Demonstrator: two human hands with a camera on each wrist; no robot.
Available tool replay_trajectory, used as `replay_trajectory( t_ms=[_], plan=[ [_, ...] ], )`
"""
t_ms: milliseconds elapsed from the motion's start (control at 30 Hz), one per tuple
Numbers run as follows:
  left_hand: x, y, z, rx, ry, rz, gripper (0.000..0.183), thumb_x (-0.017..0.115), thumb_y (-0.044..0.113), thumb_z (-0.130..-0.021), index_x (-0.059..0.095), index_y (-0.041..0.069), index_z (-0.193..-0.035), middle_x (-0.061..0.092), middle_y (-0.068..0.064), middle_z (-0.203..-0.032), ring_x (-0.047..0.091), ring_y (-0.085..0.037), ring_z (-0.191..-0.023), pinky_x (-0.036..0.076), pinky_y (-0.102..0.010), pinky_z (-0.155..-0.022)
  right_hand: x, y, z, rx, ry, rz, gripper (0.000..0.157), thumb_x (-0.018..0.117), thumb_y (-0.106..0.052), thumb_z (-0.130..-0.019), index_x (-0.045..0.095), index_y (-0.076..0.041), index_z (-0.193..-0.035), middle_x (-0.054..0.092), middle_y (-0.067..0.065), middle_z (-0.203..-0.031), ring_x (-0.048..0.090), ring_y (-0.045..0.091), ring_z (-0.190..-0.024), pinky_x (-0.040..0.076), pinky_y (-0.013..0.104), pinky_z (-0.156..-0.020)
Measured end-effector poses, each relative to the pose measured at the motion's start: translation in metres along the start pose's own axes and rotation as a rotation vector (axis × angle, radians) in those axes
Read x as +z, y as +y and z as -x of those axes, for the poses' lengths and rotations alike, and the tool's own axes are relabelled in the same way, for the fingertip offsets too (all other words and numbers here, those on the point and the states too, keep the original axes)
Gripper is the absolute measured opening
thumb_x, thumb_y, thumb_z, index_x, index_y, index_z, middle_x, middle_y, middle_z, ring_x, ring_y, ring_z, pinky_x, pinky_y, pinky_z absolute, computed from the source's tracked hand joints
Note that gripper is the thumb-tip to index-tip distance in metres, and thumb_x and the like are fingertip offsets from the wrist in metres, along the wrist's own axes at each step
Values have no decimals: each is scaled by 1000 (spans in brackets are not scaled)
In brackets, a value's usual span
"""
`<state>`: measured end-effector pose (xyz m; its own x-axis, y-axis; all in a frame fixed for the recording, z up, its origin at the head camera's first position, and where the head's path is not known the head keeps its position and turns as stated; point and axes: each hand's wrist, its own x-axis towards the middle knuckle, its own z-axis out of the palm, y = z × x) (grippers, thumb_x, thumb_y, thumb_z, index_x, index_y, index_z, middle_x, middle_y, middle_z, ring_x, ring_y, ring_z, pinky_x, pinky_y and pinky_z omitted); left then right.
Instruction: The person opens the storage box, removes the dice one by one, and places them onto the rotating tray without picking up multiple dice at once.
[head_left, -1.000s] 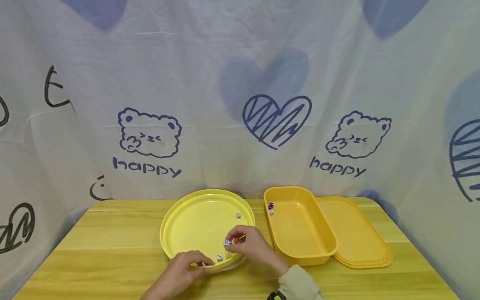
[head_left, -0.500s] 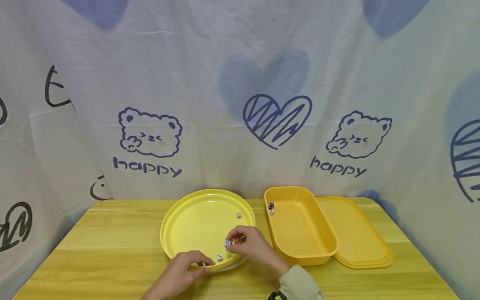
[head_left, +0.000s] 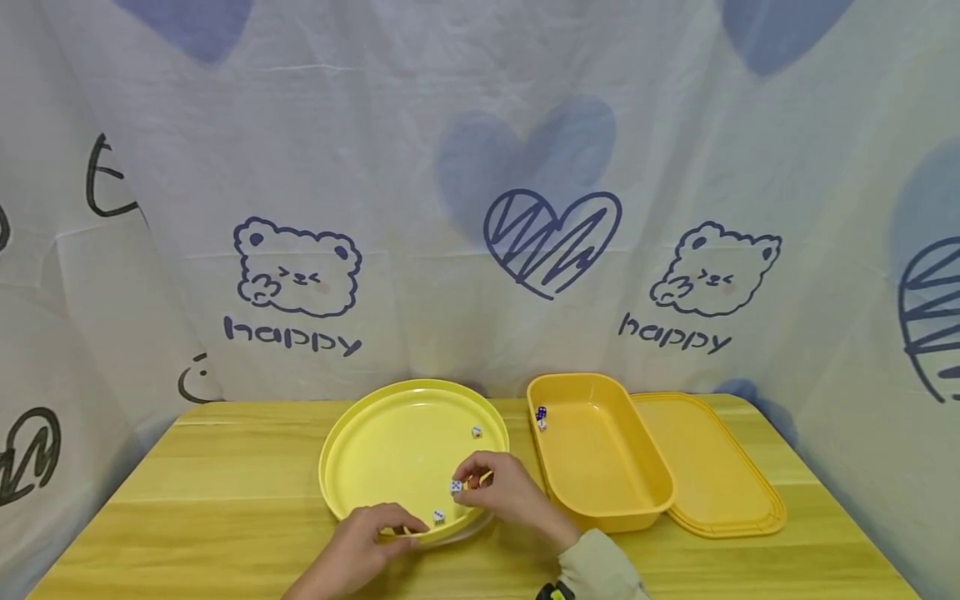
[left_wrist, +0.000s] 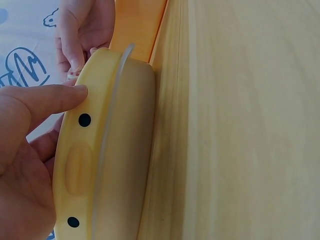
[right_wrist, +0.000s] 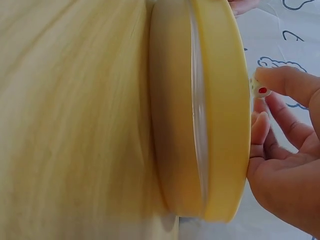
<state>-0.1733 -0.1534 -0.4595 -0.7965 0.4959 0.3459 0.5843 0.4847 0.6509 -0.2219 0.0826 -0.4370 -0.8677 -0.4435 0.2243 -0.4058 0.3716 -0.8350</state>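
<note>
A round yellow tray (head_left: pixel 390 450) sits on the wooden table. My left hand (head_left: pixel 367 533) grips its near rim; in the left wrist view the thumb presses the tray's outer wall (left_wrist: pixel 77 170) while the fingers reach over the inside. Over the tray's right part, my right hand (head_left: pixel 502 492) pinches a white die (head_left: pixel 456 486) between thumb and fingers. A red pip shows on that die (right_wrist: pixel 261 90) in the right wrist view. Inside the tray, one white die (head_left: pixel 438 517) lies close to my left fingertips and another white die (head_left: pixel 476 432) lies toward the back right.
Right of the tray stands an orange-yellow box (head_left: pixel 603 454), with a blue die (head_left: pixel 542 412) and a white die (head_left: pixel 542 425) in its far left corner. Its flat lid (head_left: pixel 720 467) lies beyond, partly under the box. A printed cloth (head_left: pixel 420 292) hangs behind the table.
</note>
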Motion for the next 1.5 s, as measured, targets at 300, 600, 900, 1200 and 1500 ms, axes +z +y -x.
replay_trajectory(
  t_ms=[300, 600, 900, 1200, 1500],
  plan=[
    [0, 1, 0, -5, -3, 9, 10, 72, 10, -86, 75, 12, -95, 70, 6, -90, 57, -4, -80, 49, -27, -70, 1, 2, 0, -11, 55, 39, 18, 74, -7, -82, 70, 3, -97, 64, 11, -92, 56, 17, -79, 48, 24, -66],
    [-1, 3, 0, -5, 11, -15, 10, 72, 9, -86, 75, 12, -95, 69, 9, -90, 57, -3, -81, 49, -27, -70, 2, 3, -2, 4, 110, 51, 15, 72, -8, -84, 70, 1, -96, 66, 4, -91, 56, 12, -78, 49, 25, -68],
    [0, 3, 0, 7, 15, -15, 10, 72, 10, -86, 75, 12, -95, 70, 7, -89, 57, -4, -80, 49, -27, -70, -1, -1, -3, 10, 92, 51, 14, 70, -9, -87, 70, 0, -98, 64, -1, -87, 57, 13, -78, 48, 25, -66],
    [-1, 1, 1, 5, 25, -21, 10, 73, 9, -85, 75, 13, -94, 70, 8, -90, 57, -2, -80, 49, -27, -69, -29, -25, -5, 0, 220, -86, 14, 66, -10, -92, 69, -1, -102, 67, 4, -97, 58, 17, -87, 49, 29, -78],
    [-1, 3, -1, -45, -19, 17, 11, 71, 11, -87, 75, 12, -97, 69, 9, -91, 57, -2, -81, 48, -27, -71, -63, -57, -9, 0, 226, -64, 17, 63, -11, -94, 68, -5, -110, 65, 5, -102, 56, 21, -90, 51, 33, -81]
  ],
)
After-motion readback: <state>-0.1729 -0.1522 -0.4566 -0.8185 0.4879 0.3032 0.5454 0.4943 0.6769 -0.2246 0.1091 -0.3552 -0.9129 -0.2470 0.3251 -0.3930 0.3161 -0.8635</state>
